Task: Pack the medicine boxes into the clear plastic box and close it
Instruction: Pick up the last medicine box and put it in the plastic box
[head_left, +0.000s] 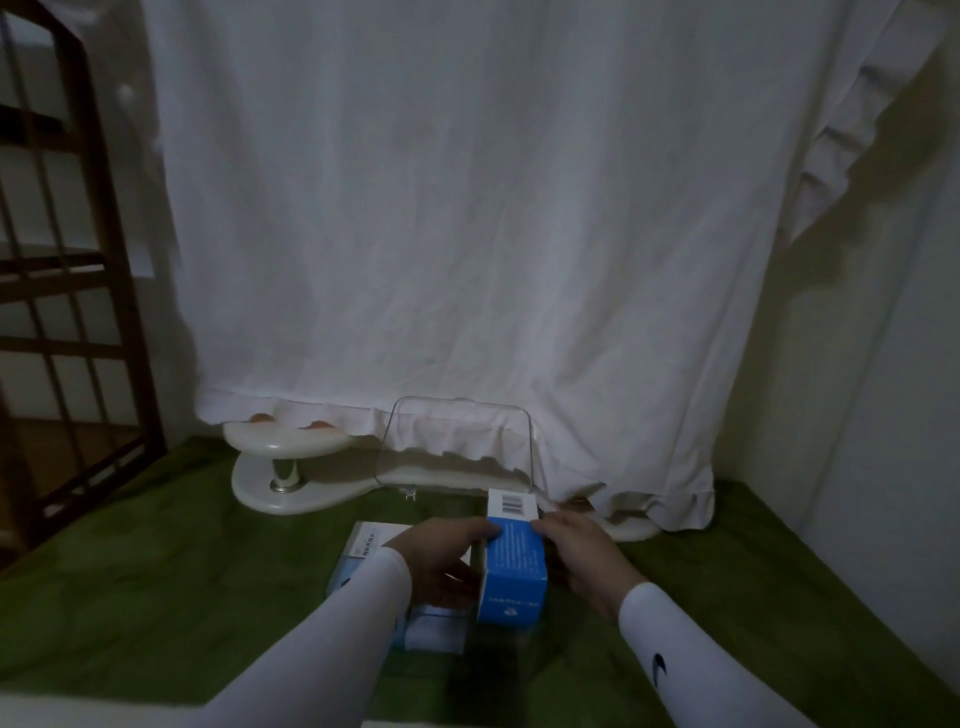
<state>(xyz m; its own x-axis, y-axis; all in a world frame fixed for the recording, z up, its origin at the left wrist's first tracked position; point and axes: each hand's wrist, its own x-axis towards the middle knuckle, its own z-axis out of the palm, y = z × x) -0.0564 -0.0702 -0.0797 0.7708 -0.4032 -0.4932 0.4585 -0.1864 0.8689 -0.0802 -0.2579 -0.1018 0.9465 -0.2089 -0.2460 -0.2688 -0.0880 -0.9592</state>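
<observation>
Blue-and-white medicine box with barcode; green cloth; white sleeves; white curtain; brown wooden lattice.

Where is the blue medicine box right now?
In the head view it sits low and centre: the blue medicine box is held between the left hand and right hand, just in front of the raised clear lid.

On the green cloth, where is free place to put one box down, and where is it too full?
Bare green cloth lies left of the white box, and right of the right hand toward the wall. The middle is crowded: both hands hold the blue box, left hand beside it, open lid behind.
</observation>
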